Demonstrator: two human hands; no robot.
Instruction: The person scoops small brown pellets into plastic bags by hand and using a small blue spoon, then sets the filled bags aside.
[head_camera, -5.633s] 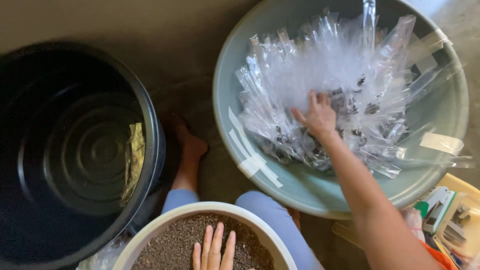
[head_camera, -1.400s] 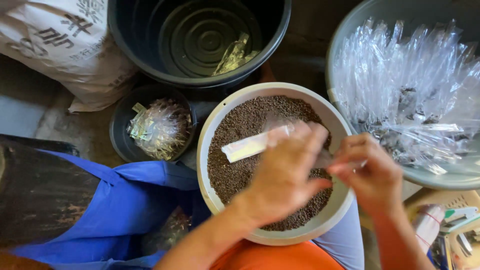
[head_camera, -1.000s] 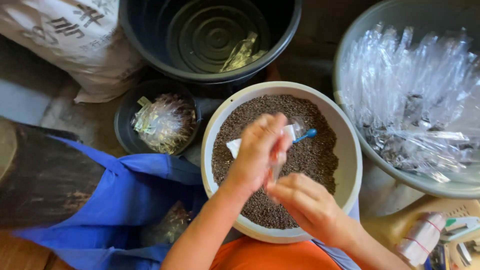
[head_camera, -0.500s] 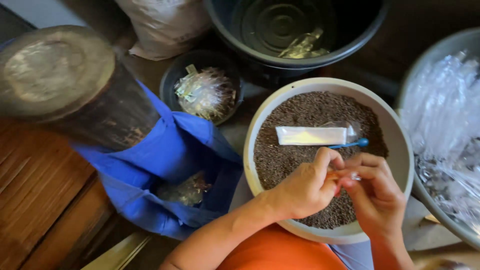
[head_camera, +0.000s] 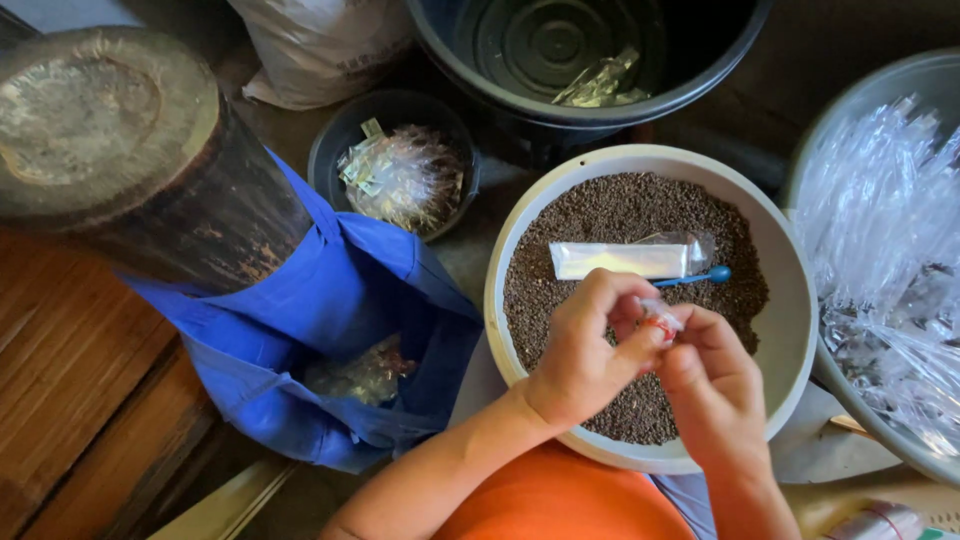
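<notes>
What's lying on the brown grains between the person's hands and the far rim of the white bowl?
In the head view, a flat clear packet with a white strip and a small blue scoop lie on the grains, beyond both hands.

One head-worn camera looks steeply down (close in) over the seed bowl (head_camera: 795, 330) and lap.

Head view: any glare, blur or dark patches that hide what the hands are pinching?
Head view: sharp overall, no motion blur on the left hand or right hand. Their own fingers mostly cover the small item between the fingertips. The clear bags in the grey basin throw glare. The black tub interior sits in deep shadow. The white bowl of brown granules is evenly lit.
</notes>
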